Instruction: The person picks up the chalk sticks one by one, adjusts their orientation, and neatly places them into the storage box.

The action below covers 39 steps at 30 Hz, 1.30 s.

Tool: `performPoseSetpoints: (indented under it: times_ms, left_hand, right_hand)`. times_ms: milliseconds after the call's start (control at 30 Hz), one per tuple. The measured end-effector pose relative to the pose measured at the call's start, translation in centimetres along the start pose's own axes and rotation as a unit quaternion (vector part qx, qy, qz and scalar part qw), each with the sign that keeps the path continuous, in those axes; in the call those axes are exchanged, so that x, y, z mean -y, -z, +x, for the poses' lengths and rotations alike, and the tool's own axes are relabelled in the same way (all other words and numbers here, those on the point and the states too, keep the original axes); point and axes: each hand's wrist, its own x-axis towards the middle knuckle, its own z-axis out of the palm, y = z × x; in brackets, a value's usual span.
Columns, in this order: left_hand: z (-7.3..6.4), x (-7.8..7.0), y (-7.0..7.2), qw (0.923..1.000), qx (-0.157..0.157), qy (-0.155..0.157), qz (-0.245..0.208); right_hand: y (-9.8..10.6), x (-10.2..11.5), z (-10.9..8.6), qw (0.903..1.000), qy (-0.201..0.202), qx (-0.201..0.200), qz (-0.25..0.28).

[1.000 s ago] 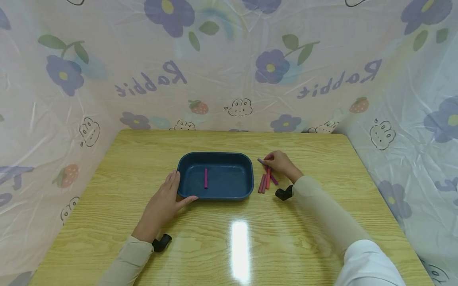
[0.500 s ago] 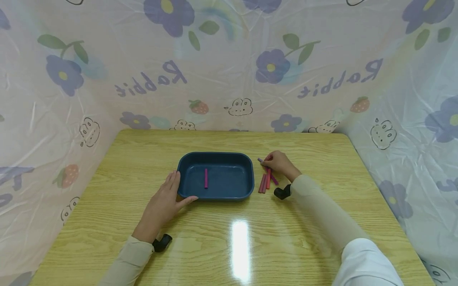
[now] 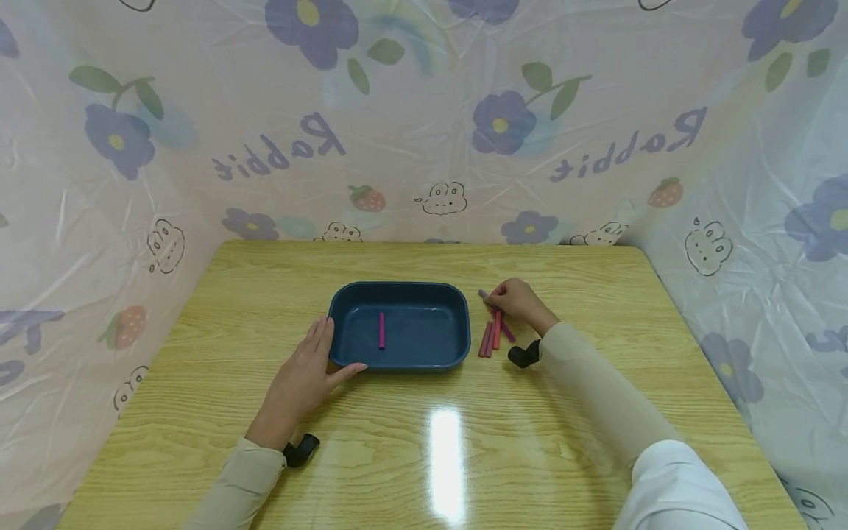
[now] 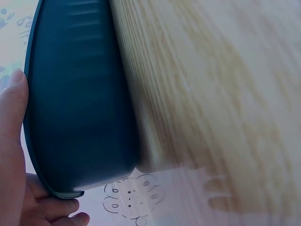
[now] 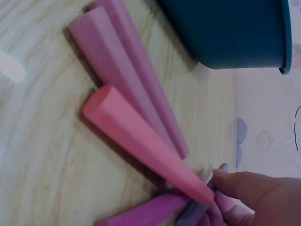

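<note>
Here, the right hand (image 3: pixel 522 300) pinches a light purple stick (image 3: pixel 483 294) near a red stick (image 3: pixel 497 333). The left hand (image 3: pixel 301 375), fingers stretched out, touches the blue tub (image 3: pixel 420 347).

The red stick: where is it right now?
In the head view, the red stick sits right of the tray, with the pink pair on its left, a purple stick slanting to its right and the right hand nearby.
</note>
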Motion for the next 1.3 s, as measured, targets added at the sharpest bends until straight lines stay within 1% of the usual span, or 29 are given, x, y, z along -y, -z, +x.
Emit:
performPoseSetpoints:
  times_ms: [267,600,833,967,1100,1300]
  left_hand:
    - [-0.1,-0.1,0.0,1.0,-0.002,-0.002,0.001]
    - [-0.1,0.0,-0.2,0.9999,-0.013,-0.007,0.006]
    - [-0.1,-0.1,-0.1,0.9999,-0.013,-0.006,0.007]
    - [-0.1,-0.1,-0.1,0.9999,-0.012,-0.006,0.008]
    - [-0.1,-0.1,0.0,0.9998,-0.014,-0.008,0.006]
    - [-0.1,-0.1,0.0,0.9998,-0.016,-0.009,0.009]
  right_hand:
    - [0.3,-0.1,-0.1,1.0,-0.002,-0.001,0.007]
    - [0.8,-0.6,-0.2,0.9993,-0.009,0.004,0.036]
    - [1.7,-0.5,-0.5,0.998,-0.011,0.003,0.063]
    - [2.3,-0.4,-0.8,0.9954,-0.014,0.005,0.094]
    - [2.6,-0.1,-1.0,0.9896,-0.023,0.01,0.142]
    - [3.1,0.6,-1.4,0.9842,-0.026,0.003,0.175]
